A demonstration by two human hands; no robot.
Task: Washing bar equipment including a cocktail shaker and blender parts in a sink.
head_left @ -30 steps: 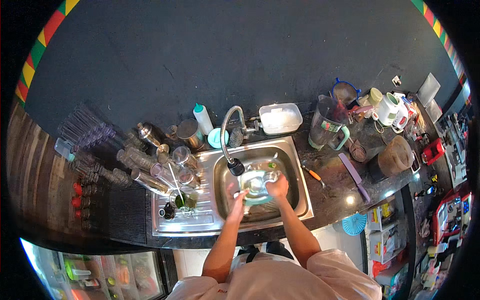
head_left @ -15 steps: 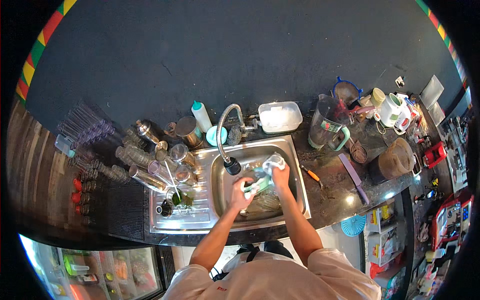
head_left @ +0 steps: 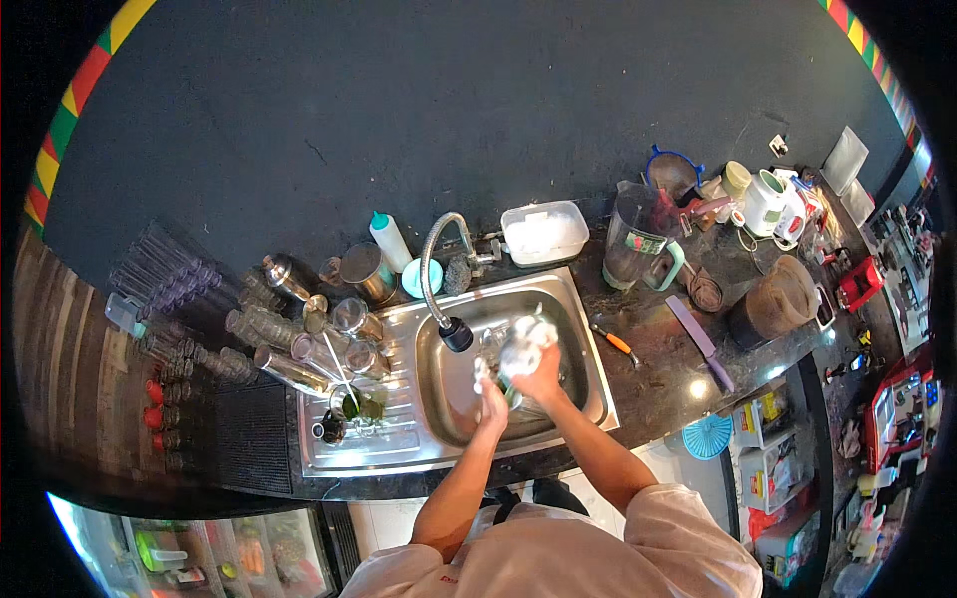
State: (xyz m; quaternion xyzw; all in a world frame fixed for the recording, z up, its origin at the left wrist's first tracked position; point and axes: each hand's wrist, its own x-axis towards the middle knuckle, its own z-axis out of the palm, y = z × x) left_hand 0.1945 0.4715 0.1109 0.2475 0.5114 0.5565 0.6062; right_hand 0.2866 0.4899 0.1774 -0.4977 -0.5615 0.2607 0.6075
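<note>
Both of my hands are over the stainless steel sink (head_left: 598,399). My right hand (head_left: 541,381) is closed on a white, foamy wad (head_left: 526,344), blurred by motion, which looks like a soapy scrubber. Just left of it and lower, my left hand (head_left: 491,401) curls its fingers round a small soapy object, mostly hidden behind the fingers and foam. Suds cling to the left fingertips. The black spray head of the flexible tap (head_left: 457,336) hangs close to my left hand, on its upper left side. Wet, shiny metal shows in the basin under both hands.
Metal tumblers (head_left: 291,369), glasses and a shaker (head_left: 284,276) crowd the left drainboard. Behind the sink stand a squeeze bottle (head_left: 391,242) and a white tub (head_left: 545,235). Rightward lie an orange-handled knife (head_left: 616,343), a purple knife (head_left: 701,341), a blender jug (head_left: 638,239) and a brown-filled pitcher (head_left: 775,302).
My hands have drawn closer together, the left moving right and lower, the right moving slightly left and lower. The foamy wad now covers most of the greenish object seen earlier. The view has shifted slightly.
</note>
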